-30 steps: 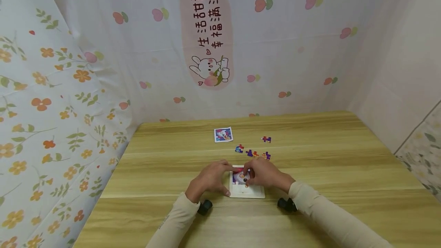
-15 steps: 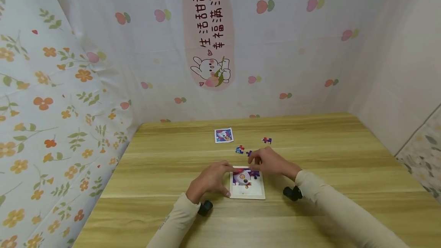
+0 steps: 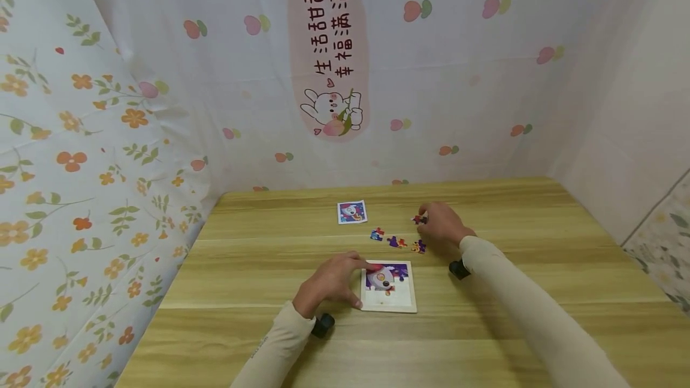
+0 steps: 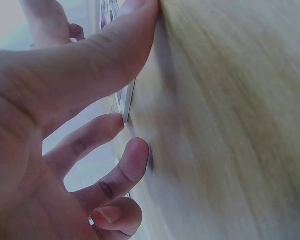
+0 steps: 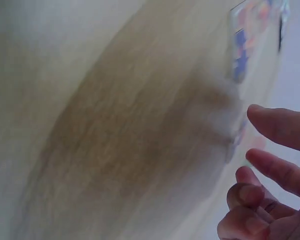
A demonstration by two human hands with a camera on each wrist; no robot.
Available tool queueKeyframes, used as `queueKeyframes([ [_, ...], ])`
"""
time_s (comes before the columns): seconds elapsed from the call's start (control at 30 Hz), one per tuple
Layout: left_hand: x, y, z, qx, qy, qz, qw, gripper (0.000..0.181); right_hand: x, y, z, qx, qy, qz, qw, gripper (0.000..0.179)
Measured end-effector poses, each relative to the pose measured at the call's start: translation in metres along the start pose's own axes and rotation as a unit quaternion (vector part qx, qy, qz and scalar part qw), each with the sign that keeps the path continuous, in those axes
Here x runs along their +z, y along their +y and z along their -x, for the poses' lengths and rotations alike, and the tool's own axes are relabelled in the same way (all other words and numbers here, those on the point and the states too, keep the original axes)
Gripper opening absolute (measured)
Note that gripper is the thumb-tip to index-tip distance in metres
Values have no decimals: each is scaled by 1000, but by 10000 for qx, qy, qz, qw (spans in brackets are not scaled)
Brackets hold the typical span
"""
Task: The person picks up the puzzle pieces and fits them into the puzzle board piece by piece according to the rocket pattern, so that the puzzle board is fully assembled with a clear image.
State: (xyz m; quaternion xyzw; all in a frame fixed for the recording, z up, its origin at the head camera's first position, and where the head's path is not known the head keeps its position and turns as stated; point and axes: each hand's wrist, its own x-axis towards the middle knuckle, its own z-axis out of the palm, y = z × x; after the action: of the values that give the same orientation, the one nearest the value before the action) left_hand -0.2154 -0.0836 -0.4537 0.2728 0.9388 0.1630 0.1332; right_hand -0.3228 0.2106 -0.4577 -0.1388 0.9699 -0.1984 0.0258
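A square jigsaw tray [image 3: 399,299] lies on the table, with joined pieces showing a white character across its upper part. My left hand [image 3: 330,280] rests at the tray's left side, index finger reaching over the picture and thumb at the lower left corner. In the left wrist view, the fingers [image 4: 132,162] are spread and loosely bent. My right hand [image 3: 444,224] is at a loose puzzle piece [image 3: 418,220] beyond the tray. The thumb and index finger stand apart around that piece; in the right wrist view, a gap shows between the fingertips [image 5: 257,112].
Several loose pieces lie between the tray and a small picture card [image 3: 352,212]: a blue and red one [image 3: 377,234], a purple and orange group [image 3: 396,242] and another piece [image 3: 418,246]. A patterned cloth [image 3: 458,106] hangs behind the wooden table [image 3: 259,244].
My right hand has left the tray and moved away to the far right loose piece. A purple piece now shows in the tray's upper right. My left hand has stayed in place.
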Motion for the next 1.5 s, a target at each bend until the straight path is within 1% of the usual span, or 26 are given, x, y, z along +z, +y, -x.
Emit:
queueKeyframes([
  [0.1,1,1,0,-12,-39,-71,10000,81,1,3,-2,76,15,96,9999,37],
  [0.17,2,2,0,-19,-70,-93,9999,82,2,4,-2,122,6,37,9999,32],
  [0.33,1,2,1,-83,-71,-62,9999,82,4,7,-5,215,7,-296,9993,18],
  [0.4,1,2,0,-85,-56,-82,9999,82,4,7,-7,186,29,-332,9993,17],
  [0.47,1,1,0,-67,-56,-116,9999,82,4,7,-9,191,19,-405,9990,20],
  [0.63,0,1,-1,10,-25,-184,9998,82,3,5,-10,430,-68,-800,9958,35],
  [0.7,0,1,-1,28,-14,-182,9998,82,3,6,-10,525,-71,-902,9945,35],
  [0.87,1,2,0,12,-14,-96,10000,82,4,13,-11,469,-41,-967,9942,23],
  [1.0,0,2,0,12,14,-92,10000,82,0,14,-10,425,-49,-1139,9926,15],
  [1.17,-1,2,0,50,52,-133,9999,83,-6,14,-9,418,-97,-1515,9875,7],
  [1.3,0,3,-1,38,36,-133,9999,83,-8,15,-7,453,-173,-1788,9827,10],
  [1.5,1,3,0,50,43,-213,9998,81,-10,13,-1,507,-305,-1960,9788,16],
])
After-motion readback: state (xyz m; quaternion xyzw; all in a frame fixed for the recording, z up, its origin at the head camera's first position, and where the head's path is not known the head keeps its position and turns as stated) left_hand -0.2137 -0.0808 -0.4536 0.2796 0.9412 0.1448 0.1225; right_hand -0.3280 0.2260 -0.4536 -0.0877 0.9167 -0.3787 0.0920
